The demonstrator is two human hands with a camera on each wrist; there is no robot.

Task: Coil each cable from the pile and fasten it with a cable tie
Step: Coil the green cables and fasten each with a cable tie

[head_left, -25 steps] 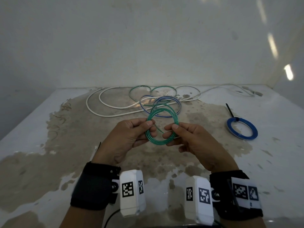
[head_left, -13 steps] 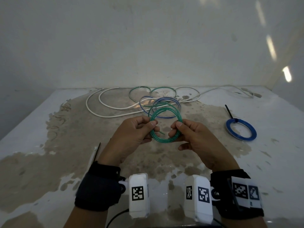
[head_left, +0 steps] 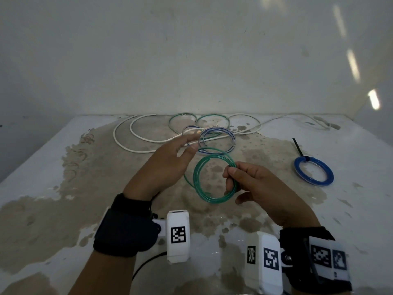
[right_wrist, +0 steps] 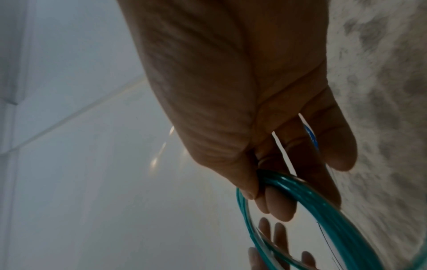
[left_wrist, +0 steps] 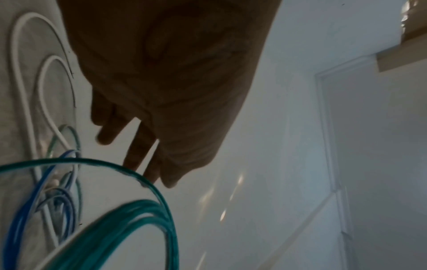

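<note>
Right hand [head_left: 258, 188] pinching green coil [head_left: 214, 177] above tabletop [head_left: 42, 167]; left hand [head_left: 163, 167] beside it, fingers [left_wrist: 138, 146] relaxed, holding nothing

In the left wrist view, the green coil [left_wrist: 129, 228] is blurred and cut off by the bottom edge. The far fingers of the left hand [head_left: 168, 165] are smeared by motion. Part of the blue-and-white cable [head_left: 217, 138] is hidden behind that hand.
</note>
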